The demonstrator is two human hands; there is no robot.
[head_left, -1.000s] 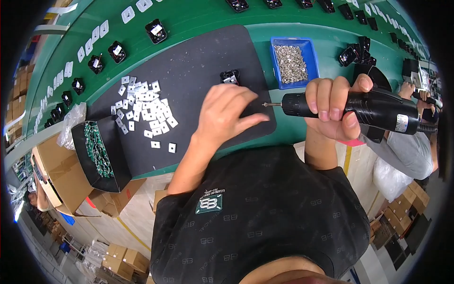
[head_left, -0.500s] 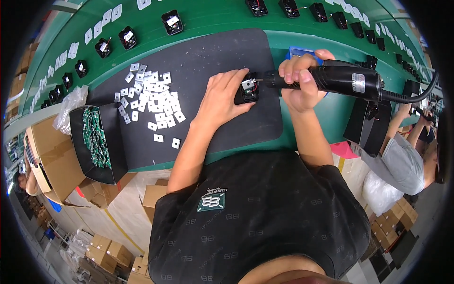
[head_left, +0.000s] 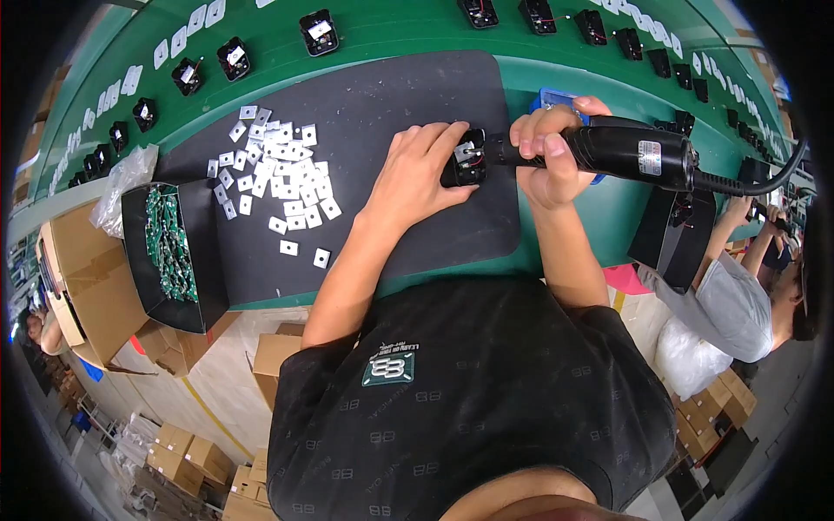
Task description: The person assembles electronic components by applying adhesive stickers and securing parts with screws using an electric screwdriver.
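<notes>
head view: right hand (head_left: 554,161) grips a smooth screwdriver (head_left: 630,154), part-hiding the bin (head_left: 549,97); left hand (head_left: 415,178) clasps a boxy case (head_left: 470,171) apart from flat squares (head_left: 291,152).

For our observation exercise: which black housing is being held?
The black housing on the dark mat, between left hand and power screwdriver; other housings lie off the mat.

Shirt patch (head_left: 388,370): a green rectangle on the chest of the black shirt (head_left: 512,356), bearing bold white characters.
Lettering (head_left: 387,349): small and pale, on the shirt just above the patch; partly too fine to make out.
Shirt cloth: a dark character motif, repeated.
Tool sticker (head_left: 650,158): pale, rectangular, on the black power screwdriver (head_left: 608,149) near its cable end; print too small to read.
</notes>
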